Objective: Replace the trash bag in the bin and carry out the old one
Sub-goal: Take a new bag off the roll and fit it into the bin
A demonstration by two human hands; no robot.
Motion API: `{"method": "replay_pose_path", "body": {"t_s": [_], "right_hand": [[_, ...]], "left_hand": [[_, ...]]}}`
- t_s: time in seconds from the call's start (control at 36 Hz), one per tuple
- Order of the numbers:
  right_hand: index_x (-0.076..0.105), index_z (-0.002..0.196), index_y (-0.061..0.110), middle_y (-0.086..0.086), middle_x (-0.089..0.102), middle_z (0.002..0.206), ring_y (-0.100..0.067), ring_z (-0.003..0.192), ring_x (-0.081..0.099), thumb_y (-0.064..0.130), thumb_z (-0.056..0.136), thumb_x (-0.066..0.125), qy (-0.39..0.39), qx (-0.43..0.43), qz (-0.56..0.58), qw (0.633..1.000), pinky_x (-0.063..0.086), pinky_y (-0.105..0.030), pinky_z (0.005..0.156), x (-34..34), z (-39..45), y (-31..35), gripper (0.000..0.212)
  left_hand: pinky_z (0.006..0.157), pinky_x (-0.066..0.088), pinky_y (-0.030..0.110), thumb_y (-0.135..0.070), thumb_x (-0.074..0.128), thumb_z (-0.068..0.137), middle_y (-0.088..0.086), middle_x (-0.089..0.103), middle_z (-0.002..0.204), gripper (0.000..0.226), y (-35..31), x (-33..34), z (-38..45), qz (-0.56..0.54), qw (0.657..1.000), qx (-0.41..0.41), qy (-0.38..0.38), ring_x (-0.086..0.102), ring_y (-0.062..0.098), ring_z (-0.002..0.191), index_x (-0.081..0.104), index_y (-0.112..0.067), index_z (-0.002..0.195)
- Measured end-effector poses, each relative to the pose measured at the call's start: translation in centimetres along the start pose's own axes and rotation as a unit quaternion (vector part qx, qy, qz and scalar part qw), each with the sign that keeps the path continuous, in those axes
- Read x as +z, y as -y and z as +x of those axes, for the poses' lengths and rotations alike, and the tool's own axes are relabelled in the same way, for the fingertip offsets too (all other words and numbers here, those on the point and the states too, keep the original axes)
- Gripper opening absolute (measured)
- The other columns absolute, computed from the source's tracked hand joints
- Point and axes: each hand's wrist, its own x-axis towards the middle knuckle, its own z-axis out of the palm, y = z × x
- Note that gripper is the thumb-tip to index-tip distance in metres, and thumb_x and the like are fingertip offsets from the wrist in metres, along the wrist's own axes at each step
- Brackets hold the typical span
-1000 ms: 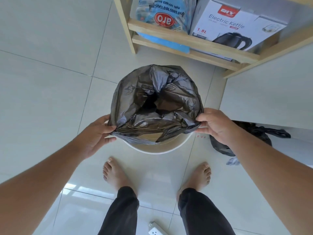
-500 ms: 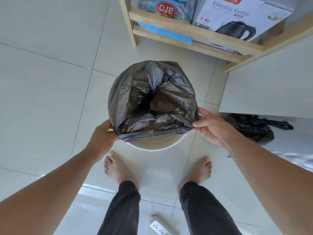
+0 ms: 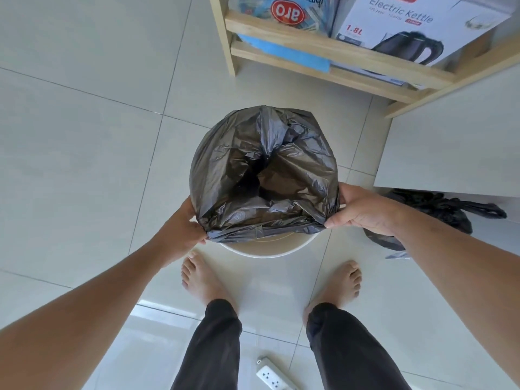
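Black bag (image 3: 264, 175): thin crinkled plastic, its mouth spread wide over a round bin, covering the far rim and both sides; the near edge is bunched in a ridge and not yet over the near rim.
Bin (image 3: 267, 250): pale, round, standing on the tiled floor (image 3: 84, 136) just ahead of two bare feet; only its near rim shows bare.
Left hand (image 3: 183, 229): closed in a pinch on the bag's near-left edge, fingertips at the bunched corner.
Right hand (image 3: 363, 211): thumb and fingers closed on the bag's near-right edge, pulling it outward beside the rim.
Old bag (image 3: 430, 209): black, knotted at the top, lying on the floor to the right, partly behind the right forearm.
Wooden shelf (image 3: 323, 43): beyond the bin, holding an electric kettle box (image 3: 408, 26) and a blue packet (image 3: 284, 12).
Power strip (image 3: 271, 374): white, on the floor between the legs.
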Motion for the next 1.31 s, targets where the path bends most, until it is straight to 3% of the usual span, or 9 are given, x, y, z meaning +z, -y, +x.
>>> {"method": "replay_pose_path", "body": {"t_s": [0.19, 0.42, 0.47, 0.67, 0.78, 0.92, 1.08, 1.17, 1.31], "right_hand": [[0.066, 0.107, 0.026, 0.006, 0.075, 0.099, -0.018, 0.089, 0.071, 0.002, 0.052, 0.089, -0.113, -0.061, -0.132, 0.983, 0.055, -0.038, 0.087, 0.8, 0.5, 1.2, 0.064], [0.056, 0.125, 0.023, -0.004, 0.074, 0.106, -0.021, 0.097, 0.072, -0.009, 0.065, 0.081, -0.093, -0.085, 0.0, 0.992, 0.06, -0.036, 0.079, 0.9, 0.6, 1.8, 0.073], [0.056, 0.125, 0.018, -0.002, 0.074, 0.108, -0.016, 0.097, 0.071, -0.013, 0.065, 0.079, -0.066, -0.059, -0.022, 0.996, 0.058, -0.023, 0.069, 0.7, 0.4, 1.3, 0.071], [0.065, 0.11, 0.019, 0.004, 0.076, 0.101, -0.012, 0.095, 0.072, -0.005, 0.063, 0.083, -0.066, -0.031, -0.102, 0.992, 0.056, -0.021, 0.076, 0.8, 0.1, 1.0, 0.056], [0.068, 0.108, 0.018, 0.002, 0.077, 0.097, -0.015, 0.092, 0.072, 0.001, 0.06, 0.085, -0.082, -0.042, -0.146, 0.985, 0.056, -0.028, 0.083, 1.8, 0.8, 1.5, 0.053], [0.073, 0.09, 0.017, 0.004, 0.076, 0.08, -0.014, 0.078, 0.071, 0.0, 0.054, 0.086, -0.139, -0.052, -0.157, 0.976, 0.049, -0.017, 0.063, 2.6, 1.6, 1.7, 0.043], [0.072, 0.1, 0.016, 0.004, 0.075, 0.084, -0.014, 0.075, 0.069, 0.003, 0.05, 0.089, -0.184, -0.055, -0.167, 0.967, 0.051, -0.019, 0.063, 2.6, 2.1, 2.2, 0.054], [0.071, 0.095, 0.012, 0.0, 0.071, 0.075, -0.015, 0.064, 0.063, -0.003, 0.053, 0.086, -0.204, -0.049, -0.168, 0.963, 0.046, -0.015, 0.048, 2.2, 1.8, 2.8, 0.048], [0.064, 0.075, 0.005, -0.012, 0.062, 0.065, -0.016, 0.056, 0.055, -0.017, 0.057, 0.074, -0.207, -0.029, -0.139, 0.968, 0.043, -0.013, 0.045, 1.7, 1.6, 3.1, 0.03]], "left_hand": [[0.077, 0.054, 0.037, -0.011, 0.068, 0.081, -0.012, 0.067, 0.11, 0.07, -0.9, -0.5, 0.9, 0.08, 0.982, 0.092, -0.142, 0.068, 0.021, 0.087, 0.041, -0.04, 0.138], [0.089, 0.059, 0.037, 0.013, 0.065, 0.079, 0.02, 0.072, 0.114, 0.038, -2.8, -1.7, 3.1, -0.272, 0.96, -0.017, -0.069, 0.068, 0.035, 0.111, 0.067, 0.002, 0.116], [0.091, 0.058, 0.04, 0.01, 0.07, 0.077, 0.022, 0.071, 0.113, 0.037, -2.3, -1.8, 2.8, -0.242, 0.969, -0.016, -0.046, 0.068, 0.037, 0.108, 0.068, 0.0, 0.112], [0.075, 0.047, 0.032, -0.007, 0.075, 0.061, 0.008, 0.073, 0.095, 0.035, -1.9, -1.8, 2.4, -0.1, 0.992, 0.007, -0.078, 0.066, 0.019, 0.077, 0.074, -0.025, 0.092], [0.062, 0.043, 0.022, 0.003, 0.074, 0.07, 0.0, 0.067, 0.084, 0.033, -2.5, -1.5, 2.5, -0.09, 0.988, 0.009, -0.126, 0.058, 0.018, 0.068, 0.071, -0.017, 0.096], [0.041, 0.029, 0.019, -0.002, 0.069, 0.08, 0.003, 0.062, 0.072, 0.017, -2.5, -1.1, 2.8, -0.027, 0.986, 0.007, -0.162, 0.038, 0.016, 0.05, 0.068, -0.011, 0.094], [0.048, 0.042, 0.022, -0.004, 0.068, 0.081, 0.003, 0.071, 0.079, 0.021, -2.9, -1.3, 3.3, 0.006, 0.987, 0.003, -0.16, 0.052, 0.016, 0.052, 0.071, -0.012, 0.1], [0.074, 0.063, 0.034, -0.001, 0.061, 0.09, 0.013, 0.075, 0.099, 0.021, -3.1, -1.3, 3.1, -0.21, 0.974, -0.068, -0.055, 0.074, 0.026, 0.082, 0.07, -0.006, 0.109], [0.065, 0.061, 0.029, -0.003, 0.049, 0.095, 0.007, 0.071, 0.086, 0.021, -2.6, -0.3, 1.3, -0.4, 0.91, -0.093, 0.06, 0.065, 0.016, 0.07, 0.068, -0.008, 0.102]]}}
